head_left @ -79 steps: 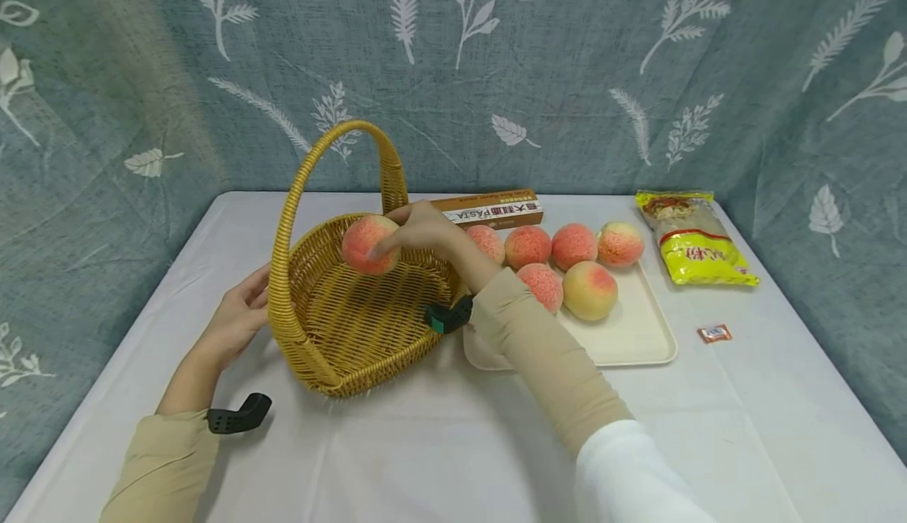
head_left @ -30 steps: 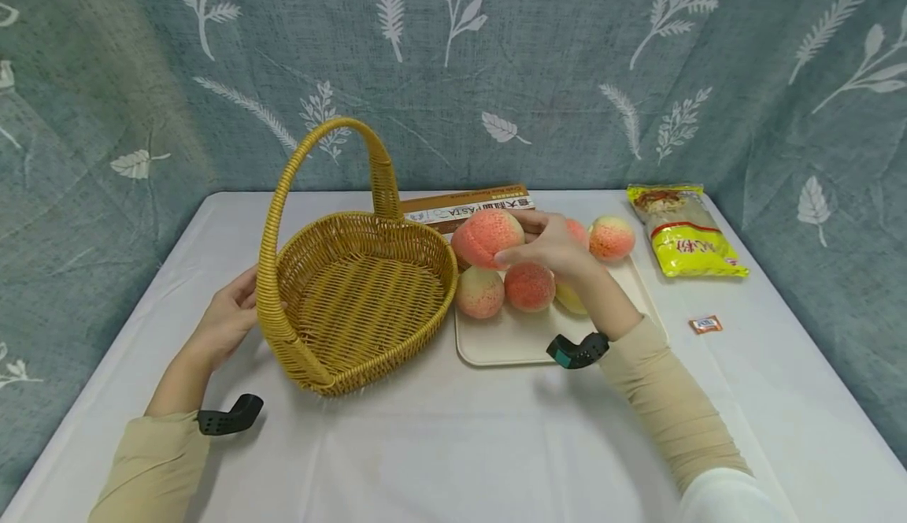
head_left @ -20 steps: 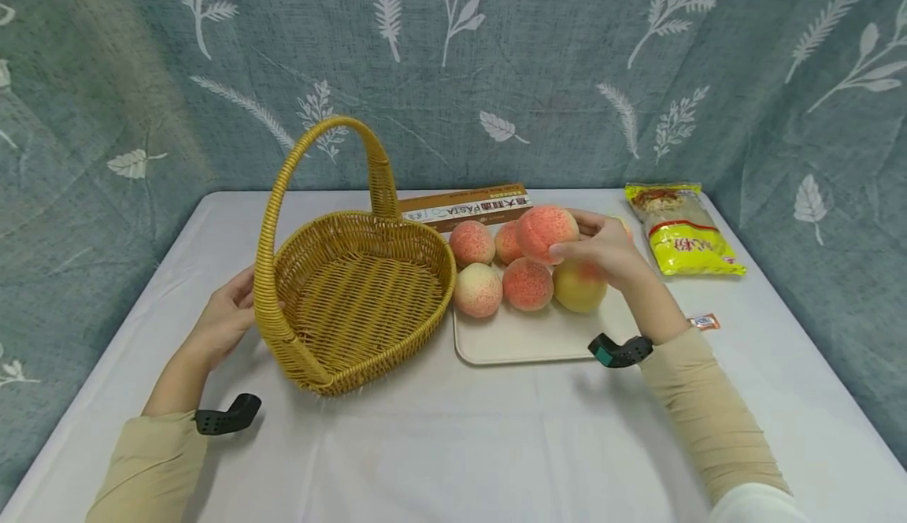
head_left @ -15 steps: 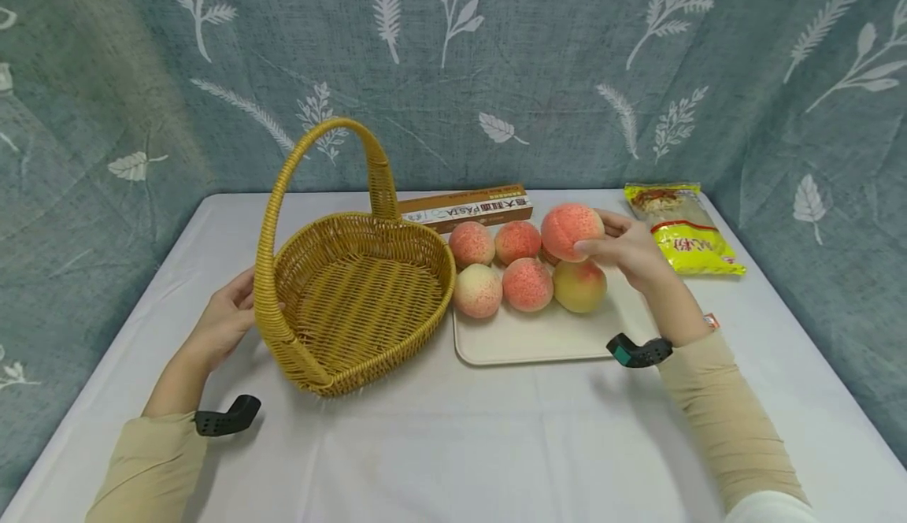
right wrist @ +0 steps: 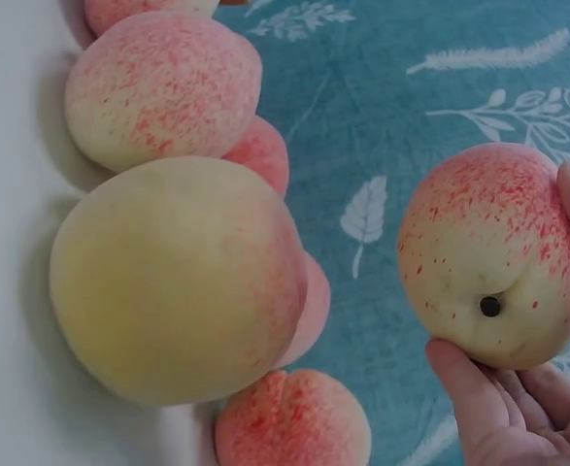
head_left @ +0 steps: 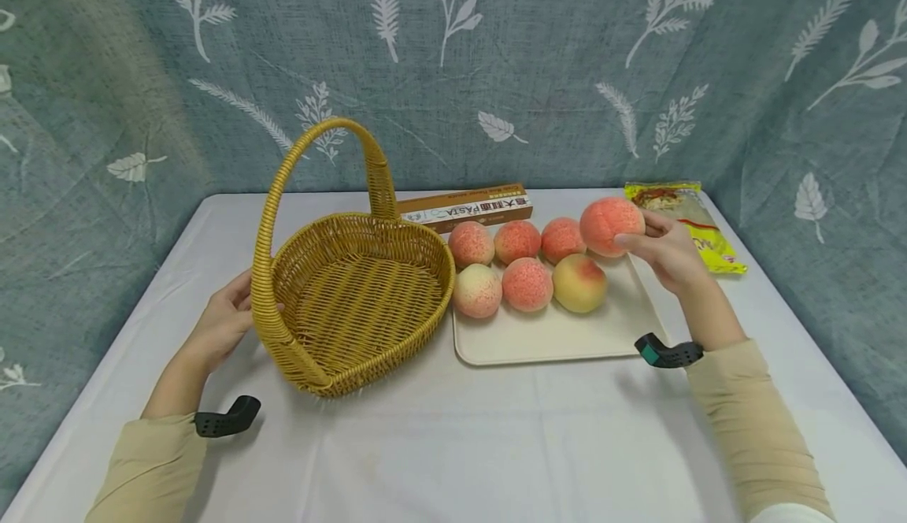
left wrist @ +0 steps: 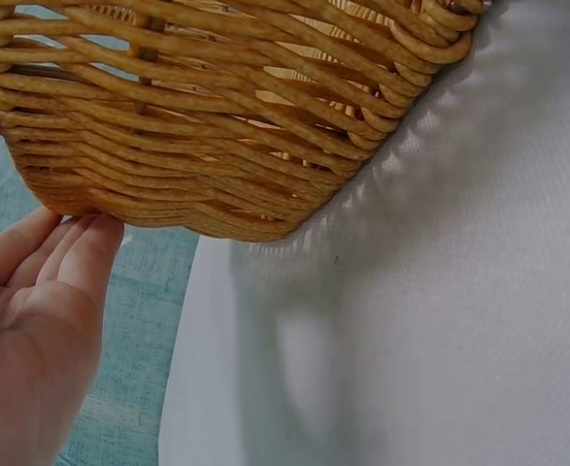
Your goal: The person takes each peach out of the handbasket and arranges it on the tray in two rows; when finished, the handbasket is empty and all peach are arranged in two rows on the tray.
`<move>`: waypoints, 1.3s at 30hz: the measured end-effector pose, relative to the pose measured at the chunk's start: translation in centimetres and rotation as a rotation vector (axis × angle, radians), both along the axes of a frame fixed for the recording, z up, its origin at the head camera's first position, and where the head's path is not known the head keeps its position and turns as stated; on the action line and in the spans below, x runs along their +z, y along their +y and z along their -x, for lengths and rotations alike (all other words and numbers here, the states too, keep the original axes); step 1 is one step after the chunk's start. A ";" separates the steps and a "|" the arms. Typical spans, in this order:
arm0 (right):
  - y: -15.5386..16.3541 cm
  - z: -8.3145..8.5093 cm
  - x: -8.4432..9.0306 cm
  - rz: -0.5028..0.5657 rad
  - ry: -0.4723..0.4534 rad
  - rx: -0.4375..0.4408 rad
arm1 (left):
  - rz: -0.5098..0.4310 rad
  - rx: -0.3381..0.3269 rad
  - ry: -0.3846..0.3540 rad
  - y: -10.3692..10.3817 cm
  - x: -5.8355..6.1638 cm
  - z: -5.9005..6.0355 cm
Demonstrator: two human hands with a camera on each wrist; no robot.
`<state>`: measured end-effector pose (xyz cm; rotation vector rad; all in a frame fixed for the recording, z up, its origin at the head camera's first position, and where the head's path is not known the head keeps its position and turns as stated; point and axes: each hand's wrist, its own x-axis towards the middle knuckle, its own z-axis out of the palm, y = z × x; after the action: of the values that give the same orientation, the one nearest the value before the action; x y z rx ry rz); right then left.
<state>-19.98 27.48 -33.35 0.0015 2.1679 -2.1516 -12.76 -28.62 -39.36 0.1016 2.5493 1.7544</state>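
The right hand (head_left: 662,249) holds a peach (head_left: 612,226) in its fingertips above the far right corner of the tray (head_left: 567,335), just beside the six peaches (head_left: 527,265) lying there in two rows. The left hand (head_left: 225,326) rests with straight fingers against the wall of the wicker basket (head_left: 354,294). The fingertip hold looks light; the round fruit could slip, knock its neighbours and roll off the tray's low rim.
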 end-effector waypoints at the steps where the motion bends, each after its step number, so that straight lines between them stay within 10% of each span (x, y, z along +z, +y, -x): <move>1: 0.1 -0.1 0.0 0.023 -0.004 -0.003 | 0.000 0.000 -0.001 0.0 0.0 0.0; 17: 1.6 0.4 -2.9 -0.153 -0.156 -0.118 | -0.020 -0.004 0.012 0.0 -0.1 0.0; 39: 2.7 -0.1 -5.4 -0.436 -0.145 -0.056 | 0.039 0.016 -0.001 0.0 -0.3 0.1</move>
<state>-19.88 30.18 -38.74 0.2400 2.5194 -1.5995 -12.83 -28.59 -39.62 0.0788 2.5899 1.7087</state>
